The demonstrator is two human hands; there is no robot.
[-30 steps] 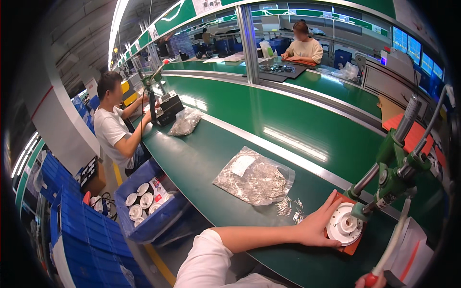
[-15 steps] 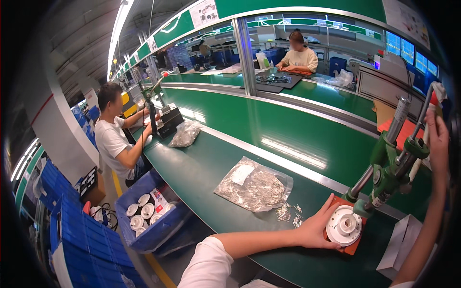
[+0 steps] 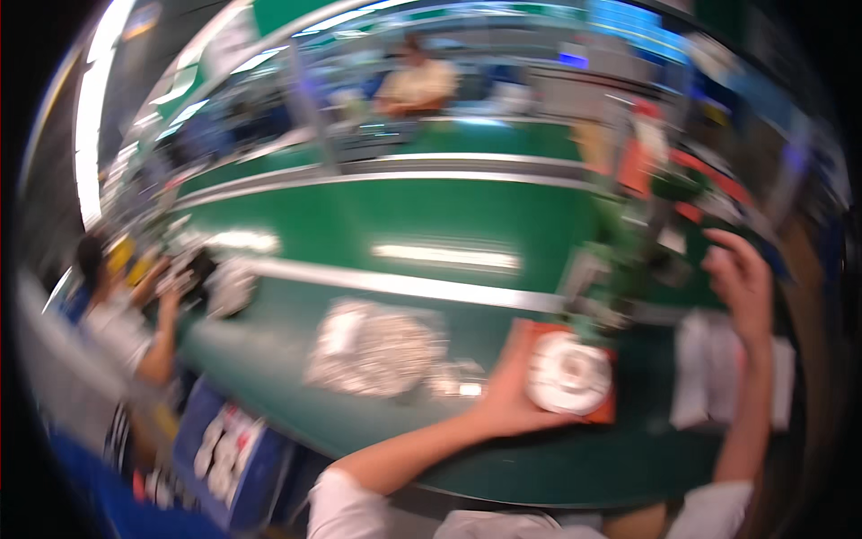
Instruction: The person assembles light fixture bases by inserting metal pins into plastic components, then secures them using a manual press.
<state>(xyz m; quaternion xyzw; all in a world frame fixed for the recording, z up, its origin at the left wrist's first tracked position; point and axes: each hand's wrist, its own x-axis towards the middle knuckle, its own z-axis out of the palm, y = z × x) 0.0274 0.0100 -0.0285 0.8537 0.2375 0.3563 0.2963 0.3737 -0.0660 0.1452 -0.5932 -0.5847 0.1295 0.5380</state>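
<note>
Motion blur smears the whole view, so fine detail is lost: the green press [image 3: 620, 260] standing behind the white round part [image 3: 567, 373] shows only as a streaked upright shape, and its lever cannot be traced. The left hand [image 3: 507, 400] rests on the bench [image 3: 377, 216] with fingers spread loosely against the left edge of the white round part, touching it rather than pinching it. That part lies on an orange pad [image 3: 603, 406] near the front edge of the bench, directly below the press. The right hand [image 3: 741, 283] is raised beside the press; its grip looks half curled, but whether it closes on a handle I cannot tell. White sheets or cartons [image 3: 709, 377] sit behind the right forearm, partly hidden by it.

The bench is a long green surface with a pale strip running along it, curving away through a lit workshop. A clear plastic bag [image 3: 377, 350] of small grey pieces lies left of the left hand, near but apart from it. Below the bench edge a blue bin [image 3: 238, 454] holds white round pieces, probably more of the same kind. A person [image 3: 121, 328] sits at the far left, cut by the rim; another [image 3: 417, 85] sits at the far line.
</note>
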